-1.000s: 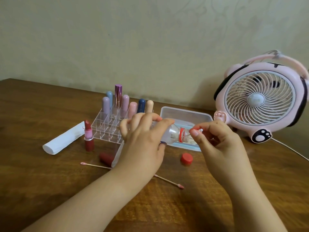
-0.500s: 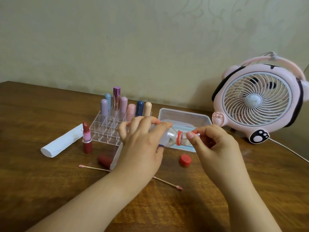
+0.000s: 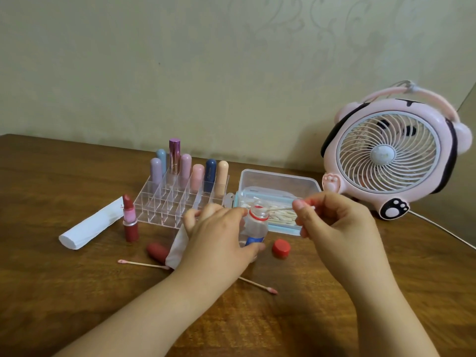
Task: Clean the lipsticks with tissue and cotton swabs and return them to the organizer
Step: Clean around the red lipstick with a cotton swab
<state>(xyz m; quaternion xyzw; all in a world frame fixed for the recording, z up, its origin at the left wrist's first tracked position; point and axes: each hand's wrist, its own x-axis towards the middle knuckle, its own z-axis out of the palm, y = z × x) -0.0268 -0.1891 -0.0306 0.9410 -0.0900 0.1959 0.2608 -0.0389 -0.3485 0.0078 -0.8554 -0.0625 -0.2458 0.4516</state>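
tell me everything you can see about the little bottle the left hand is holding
The small clear plastic bottle stands roughly upright just above or on the wooden table, gripped around its body by the left hand. It has a red neck ring, an open mouth and a blue label low down. Its red cap lies off, on the table to its right. The cotton swab pinched by the right hand reaches its mouth. Contents cannot be told.
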